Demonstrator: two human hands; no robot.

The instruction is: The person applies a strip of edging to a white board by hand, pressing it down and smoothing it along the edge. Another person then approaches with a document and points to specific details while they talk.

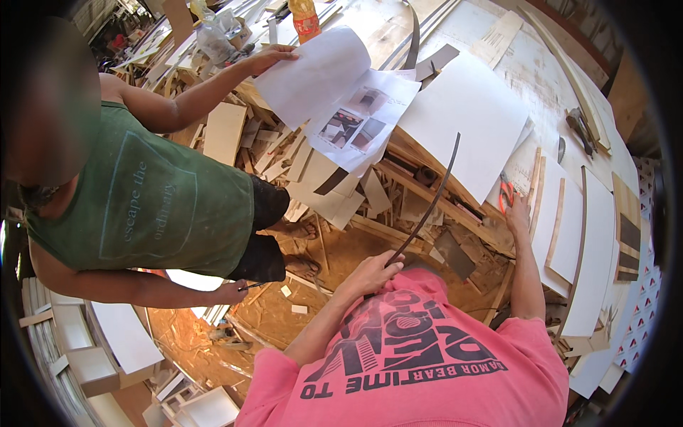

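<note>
My left hand [375, 275] is closed around one end of a thin dark strip [449, 169]. The strip curves up and away from me, its far end over a large white sheet [466, 107] on the workbench. At the bench's near edge, to the right, my right hand [519, 215] has its fingers at the orange-red looped handles of scissors [506, 193]; the blades are hard to make out. Just right of that hand lie narrow wood-edged strips [538, 186]. Across from me, a co-worker's hand [274, 58] lifts a page of printed papers [352, 128].
The co-worker in a green sleeveless top [153, 192] stands close on my left, a thin dark object in the lowered hand [231, 292]. Wood offcuts [284, 153] are heaped below the bench. White panels [590, 249] lie at right. A bottle [304, 18] stands at the back.
</note>
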